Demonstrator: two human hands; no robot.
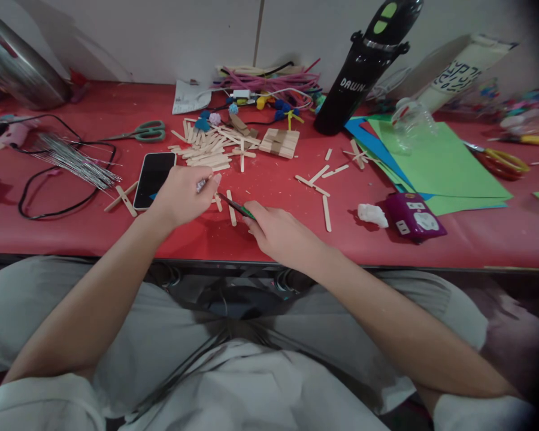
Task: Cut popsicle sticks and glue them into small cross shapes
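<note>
My left hand (184,191) is closed, thumb and fingers pinched together above the red tabletop; a small whitish thing shows between the fingers, too small to name. A short piece of wooden craft stick (218,203) appears just below its thumb. My right hand (281,233) grips a utility knife (240,208) with a black and green handle, its dark blade pointing left to the left fingertips. Beneath the knife lies a craft stick (231,208). Beside my left hand rests a phone (155,173), partly covered by the wrist.
Behind my hands are a pile of craft sticks (206,146) and a bundle of them (279,142). Scissors (148,131) and metal wires (78,161) lie left. A black bottle (350,78), green paper (449,155) and a purple adapter (415,218) sit right.
</note>
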